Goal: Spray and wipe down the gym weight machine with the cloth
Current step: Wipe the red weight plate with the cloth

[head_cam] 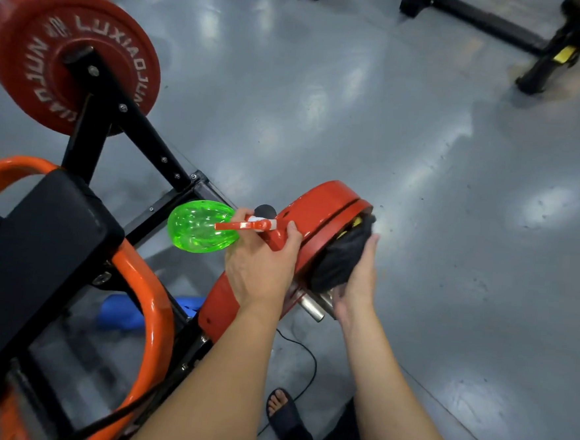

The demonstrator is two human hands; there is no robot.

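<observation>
Under and beyond both your hands, glossy grey floor with lamp glare. Left of your left hand sits the weight machine: black frame, orange tubing, black pad. Well off to the far left of that hand is a red plate, white lettering on its face, paint dull. Between your two hands is a stack of red plates seen edge-on, with the dark seam between the discs showing and the rim glossy. Whether it is wet or only shiny I can't tell. Your left hand grips the spray bottle by its red trigger head, fingers wrapped round the neck; the clear green body lies sideways, pointing away to that hand's left. Likely parked there, out of the wiping path but ready for another squirt. Your right hand lies with straight fingers flat against the cloth, pressing it onto the outer face of the stack. An open palm spreads pressure across the disc. The cloth is black and bunched, with a yellow scrap at its top edge. Just below your right wrist, a chrome sleeve juts out, bare. My read: wipe under way on this face; frame and pad yet to do.
</observation>
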